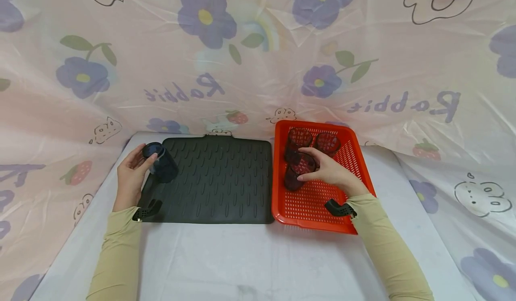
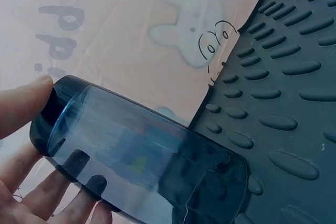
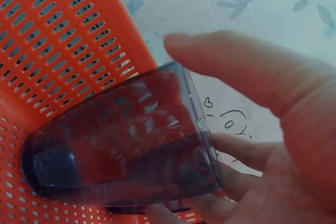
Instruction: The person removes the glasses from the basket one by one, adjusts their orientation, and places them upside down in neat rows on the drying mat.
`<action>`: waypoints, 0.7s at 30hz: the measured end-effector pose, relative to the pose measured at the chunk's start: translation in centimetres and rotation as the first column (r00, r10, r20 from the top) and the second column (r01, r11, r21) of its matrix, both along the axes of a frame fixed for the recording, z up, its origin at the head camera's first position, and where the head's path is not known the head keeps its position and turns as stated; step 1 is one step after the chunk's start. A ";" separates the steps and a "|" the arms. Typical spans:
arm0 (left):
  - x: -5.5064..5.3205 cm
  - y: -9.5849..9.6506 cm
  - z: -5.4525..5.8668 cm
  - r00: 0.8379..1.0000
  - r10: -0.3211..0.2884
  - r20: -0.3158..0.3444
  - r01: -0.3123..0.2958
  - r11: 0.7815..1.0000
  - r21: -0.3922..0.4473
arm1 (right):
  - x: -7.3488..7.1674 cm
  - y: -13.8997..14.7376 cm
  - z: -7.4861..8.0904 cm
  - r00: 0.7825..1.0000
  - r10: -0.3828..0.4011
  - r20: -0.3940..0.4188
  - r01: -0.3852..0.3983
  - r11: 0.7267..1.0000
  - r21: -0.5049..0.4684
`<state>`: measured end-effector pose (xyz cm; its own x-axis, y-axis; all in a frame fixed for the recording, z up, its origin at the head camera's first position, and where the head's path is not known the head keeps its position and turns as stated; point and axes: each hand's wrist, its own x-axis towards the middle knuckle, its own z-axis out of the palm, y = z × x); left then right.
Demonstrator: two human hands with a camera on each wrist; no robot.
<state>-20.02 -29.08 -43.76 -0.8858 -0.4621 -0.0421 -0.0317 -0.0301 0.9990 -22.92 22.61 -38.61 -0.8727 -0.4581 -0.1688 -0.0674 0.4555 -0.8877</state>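
My left hand [image 1: 132, 173] grips a dark blue glass [image 1: 164, 165] near its rim, thumb on one side and fingers on the other. The base of that glass is right over the left part of a dark ridged mat [image 1: 225, 180]. Over the red basket [image 1: 322, 222], my right hand [image 1: 332, 173] curls round the rim end of a second dark glass [image 3: 123, 145]. In the right wrist view its fingers lie along the glass, while the thumb tip is just off the rim. Two more glasses [image 1: 299, 138] [image 1: 327, 143] stand behind it in the basket.
The mat and the perforated basket lie side by side on a white-covered table [image 1: 209, 256]. A printed curtain [image 1: 258, 68] hangs behind the table and at both sides. Raised walls run round the basket.
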 end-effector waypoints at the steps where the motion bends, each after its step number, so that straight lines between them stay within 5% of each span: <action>1: 0.0 0.0 0.0 1.000 0.002 -0.001 -0.002 1.000 0.001 | 0.0 0.0 0.0 1.000 0.003 0.003 -0.003 1.000 0.004; 13: 0.5 -0.2 0.3 0.996 -0.016 -0.093 0.033 0.983 0.180 | 0.0 -0.1 -0.1 1.000 0.003 -0.018 -0.003 1.000 0.006; 21: 0.6 0.0 0.4 0.998 0.001 -0.062 0.009 0.989 0.148 | 1.1 -1.1 1.8 0.999 -0.029 -0.037 0.030 0.999 0.030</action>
<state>-19.42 -29.05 -43.38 -0.8907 -0.4513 -0.0552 0.0291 -0.1778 0.9836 -21.81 21.52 -36.80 -0.8914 -0.4275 -0.1503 -0.0858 0.4849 -0.8703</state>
